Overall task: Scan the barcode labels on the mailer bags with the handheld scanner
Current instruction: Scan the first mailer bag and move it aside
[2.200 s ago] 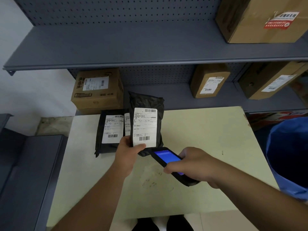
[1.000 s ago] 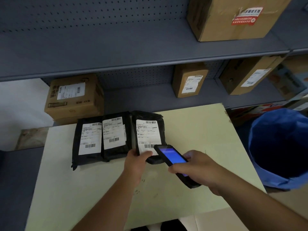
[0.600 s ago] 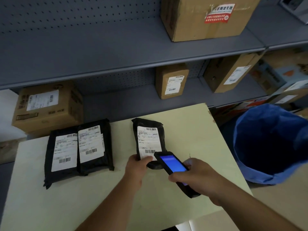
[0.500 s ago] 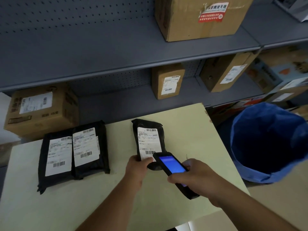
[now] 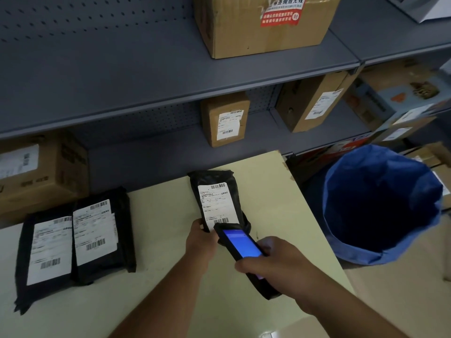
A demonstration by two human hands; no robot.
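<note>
Nearest, lower right of frame: right hand (image 5: pixel 275 262) wrapped around the handheld scanner (image 5: pixel 244 254), fingers closed on its lower body, thumb side near the lit blue screen. Scanner head points up-left, its top edge overlapping the lower barcode of the held bag's label.

Centre frame: left hand (image 5: pixel 201 242) pinches the near bottom edge of the mailer bag (image 5: pixel 217 191), thumb on the label side, holding it tilted with the label toward the camera. Whether the bag's far end rests on the cream table (image 5: pixel 280 203) or is lifted clear, cannot tell.

Handling judgement: black poly film, glossy and wrinkled at the top seam, so likely soft, light and somewhat slippery. It probably flexes if held by one corner, and a curled label reads badly. Best hold looks like the bottom edge or a side margin, clear of both barcodes (image 5: pixel 218 186); the present pinch sits just beside the lower code, close to covering it. Contents unknown; treat as not rigid.

Left of frame: two more mailer bags (image 5: pixel 80 237) lie flat on the table, overlapping side by side, labels up, well apart from the hands.

Right of frame: open blue bin bag (image 5: pixel 380 203) beside the table.

Far: grey shelving (image 5: pixel 146 76) with cardboard boxes (image 5: pixel 225 118), several labelled.
</note>
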